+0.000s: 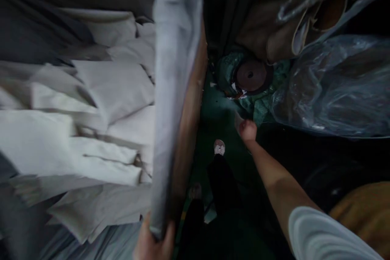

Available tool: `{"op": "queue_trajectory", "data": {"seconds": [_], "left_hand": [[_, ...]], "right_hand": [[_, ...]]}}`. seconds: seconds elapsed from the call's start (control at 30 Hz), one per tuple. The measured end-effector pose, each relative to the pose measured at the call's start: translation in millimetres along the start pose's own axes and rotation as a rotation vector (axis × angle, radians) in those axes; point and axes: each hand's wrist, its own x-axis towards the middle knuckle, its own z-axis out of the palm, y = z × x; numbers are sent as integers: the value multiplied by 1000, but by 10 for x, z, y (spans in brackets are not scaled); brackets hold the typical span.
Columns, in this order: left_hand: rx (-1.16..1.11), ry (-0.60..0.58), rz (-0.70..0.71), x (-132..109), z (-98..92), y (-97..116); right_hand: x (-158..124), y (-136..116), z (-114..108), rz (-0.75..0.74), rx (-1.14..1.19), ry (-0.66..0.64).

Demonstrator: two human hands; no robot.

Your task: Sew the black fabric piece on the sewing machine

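Note:
My left hand (154, 240) grips the near end of a long edge covered in grey cloth (172, 69), thumb on one side and fingers on the other. This edge borders a bin of pale grey and white fabric pieces (115, 85), heaped loosely to the left. Over the aisle, my right hand (248, 130) is closed, with a small pale flat piece (238, 121) showing beside the fingers. Blur hides what that piece is.
On the dark green floor (215, 109) stand my feet (219, 147). Ahead is a brown round disc (251, 75) on crumpled green plastic. A clear plastic bag (335, 85), brown bags (283, 40) and a mustard-coloured item (365, 215) line the right side. A brown panel (191, 122) runs below the cloth-covered edge.

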Motion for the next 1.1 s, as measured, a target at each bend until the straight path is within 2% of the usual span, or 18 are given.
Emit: {"op": "queue_trajectory", "data": {"seconds": [0.1,0.2,0.27,0.33,0.37,0.43,0.5,0.57,0.63,0.7,0.77,0.83,0.93,1.0,1.1], "left_hand": [[-76,114,204,91,21,234],[-113,137,253,161,40,387],[-98,59,202,176,25,446],[-97,-64,147,177,-16,490],[-109,-122,127,176,-44,512],[-152,-204,105,173,-113,554],[-202,-246,97,166,-190,584],[-262,-264,104,155,-263,581],[-374,-275,125,149,-310,525],[-570,-315,142,165,-312,410],[-812,-387,74,219,-273,261],[-1030,-395,-128,322,-226,123],[-1185,-216,-548,579,-231,51],[-1205,-124,-711,823,-304,132],[-1198,-73,-880,1275,-445,390]], "right_hand": [[-647,-257,-481,-67,155,117],[-1171,-514,-1182,-168,275,261],[-1493,-772,-1765,-261,380,478],[-1855,-1137,-2355,-389,495,706],[-2056,-1357,-2616,-457,572,763],[-2475,-1844,-3010,-567,779,727],[-2859,-2349,-3197,-622,1017,560],[-3123,-2828,-3193,-659,1198,352],[-3204,-3252,-3055,-698,1274,125],[-3082,-3603,-2848,-729,1232,-96],[-2787,-3877,-2623,-754,1066,-219],[-2387,-4087,-2421,-800,786,-213],[-1738,-4352,-2201,-894,445,-195],[-1325,-4559,-2104,-955,301,-164],[-765,-4978,-1963,-960,129,-125]]}}
